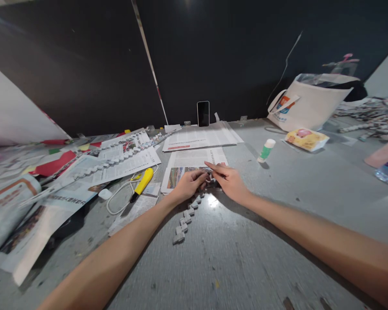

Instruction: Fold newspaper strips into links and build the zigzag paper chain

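Observation:
A zigzag chain of folded newspaper strips (186, 216) runs from my hands down toward the lower left of the table. My left hand (190, 185) pinches the chain's far end between thumb and fingers. Close beside it, my right hand (231, 184) has its fingers closed at the same end, with the index finger stretched out to the left. The small pieces between my fingertips are partly hidden. Just beyond both hands lies a folded newspaper sheet (194, 160) with a colour picture.
A yellow utility knife (144, 181), white cable and newspaper sheets (126, 165) lie left, with a longer folded chain (97, 167) on them. A phone (203, 113) leans on the dark wall. Rightward are a glue stick (267, 150), tissue pack (305, 139) and white bag (310, 101).

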The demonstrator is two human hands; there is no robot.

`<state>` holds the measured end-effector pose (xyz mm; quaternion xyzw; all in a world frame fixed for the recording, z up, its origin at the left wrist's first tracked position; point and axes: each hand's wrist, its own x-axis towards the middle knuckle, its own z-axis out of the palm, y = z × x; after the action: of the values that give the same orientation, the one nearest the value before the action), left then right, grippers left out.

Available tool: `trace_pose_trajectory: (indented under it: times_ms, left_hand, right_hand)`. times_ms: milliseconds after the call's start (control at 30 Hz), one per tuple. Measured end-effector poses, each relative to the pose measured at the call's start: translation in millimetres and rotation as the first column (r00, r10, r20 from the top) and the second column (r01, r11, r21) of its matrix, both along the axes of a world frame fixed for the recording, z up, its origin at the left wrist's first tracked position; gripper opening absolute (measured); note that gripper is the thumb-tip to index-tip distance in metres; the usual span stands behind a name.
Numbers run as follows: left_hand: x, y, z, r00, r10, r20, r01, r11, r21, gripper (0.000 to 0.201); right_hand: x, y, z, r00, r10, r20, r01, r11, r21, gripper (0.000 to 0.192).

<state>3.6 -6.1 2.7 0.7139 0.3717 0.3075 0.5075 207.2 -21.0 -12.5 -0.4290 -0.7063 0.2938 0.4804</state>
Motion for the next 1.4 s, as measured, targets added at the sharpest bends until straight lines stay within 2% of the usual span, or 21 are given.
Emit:
trace_pose_trajectory:
  times_ms: [200, 433, 667, 767, 833, 967, 1033, 1233, 1400]
  left_hand:
    - [-1.7, 1.8, -0.5, 0.999, -0.016, 0.03, 0.017, 1.0, -0.025, 0.052]
    - [-3.0, 3.8, -2.3, 0.995, -0.025, 0.095, 0.032, 0.996, -0.079, 0.052]
    - [-2.3, 3.7, -2.3, 0.993, 0.021, 0.118, -0.007, 0.993, -0.119, 0.052]
    - [-1.7, 3.8, -2.8, 0.996, 0.044, 0.072, -0.04, 0.998, -0.055, 0.05]
    - [-1.5, 3.5, -2.7, 0.998, 0.055, 0.034, -0.055, 0.999, 0.002, 0.049]
    - [-1.8, 2.6, -2.5, 0.997, 0.068, -0.023, -0.066, 0.995, 0.077, 0.049]
    - [-2.3, 2.7, -3.3, 0.997, 0.068, -0.04, -0.064, 0.995, 0.081, 0.051]
    - [-3.4, 3.5, -4.4, 0.999, 0.035, 0.002, -0.035, 0.999, 0.015, 0.049]
    - [-3.2, 2.1, 0.6, 1.0, 0.029, -0.008, -0.028, 0.999, 0.045, 0.056]
  right_hand:
    - [-0.3, 0.3, 2.7, 0.99, 0.048, 0.131, -0.054, 0.997, 0.046, 0.045]
    - [0.3, -1.1, 0.1, 0.976, 0.098, 0.196, -0.108, 0.993, 0.04, 0.053]
    - [0.6, -0.8, -1.4, 0.954, 0.138, 0.266, -0.157, 0.986, 0.05, 0.055]
    - [-0.1, -1.3, -0.9, 0.96, 0.158, 0.23, -0.174, 0.984, 0.05, 0.053]
    - [-0.7, -2.1, 0.5, 0.978, 0.148, 0.149, -0.153, 0.988, 0.024, 0.051]
    - [-1.1, -2.9, 6.2, 0.993, 0.085, -0.081, -0.095, 0.987, -0.128, 0.05]
    - [-1.1, -2.4, 9.1, 0.986, 0.07, -0.148, -0.095, 0.982, -0.165, 0.048]
    - [-0.4, 0.3, 9.7, 0.983, 0.072, -0.171, -0.1, 0.981, -0.165, 0.042]
    - [0.0, -0.9, 8.2, 0.993, 0.047, -0.105, -0.054, 0.996, -0.065, 0.037]
